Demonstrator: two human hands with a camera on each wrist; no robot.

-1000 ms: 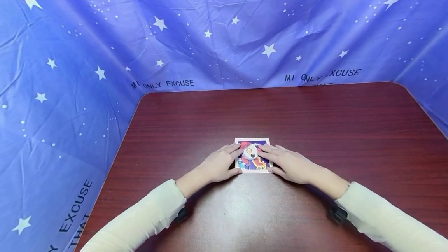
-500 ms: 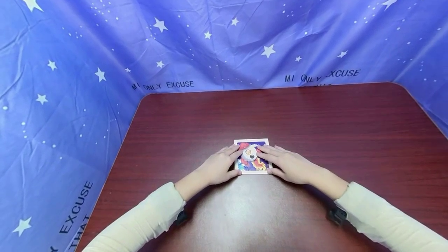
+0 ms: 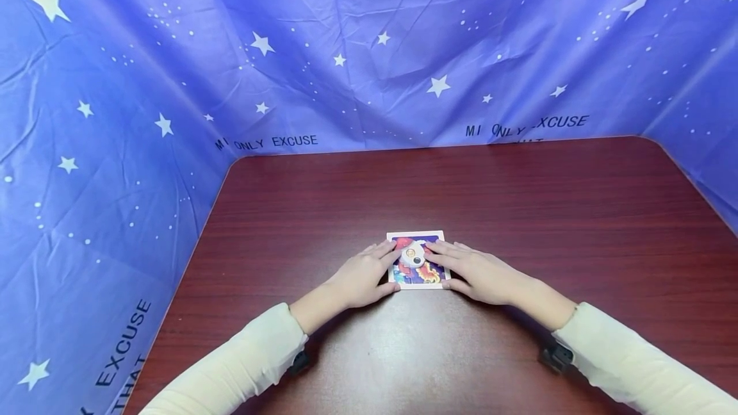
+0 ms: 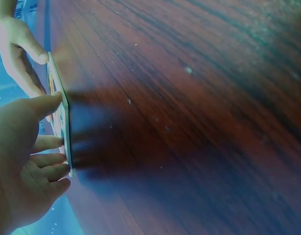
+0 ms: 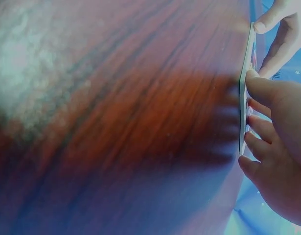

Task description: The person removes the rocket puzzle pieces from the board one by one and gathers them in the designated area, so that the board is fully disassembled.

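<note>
Rests left hand (image 3: pixel 362 278) and right hand (image 3: pixel 485 276) on opposite sides of the picture board (image 3: pixel 421 274), with fingers extended and gripping nothing — presumably to steady it flat on the table (image 3: pixel 346 197). Has thumbs at near corners — perhaps against sliding.

Blue star-print curtain (image 3: pixel 369 91): black lettering "MI ONLY EXCUSE", "THAT".

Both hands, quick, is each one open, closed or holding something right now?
Left hand: open, touching the left side of the picture board.
Right hand: open, touching its right side.
</note>
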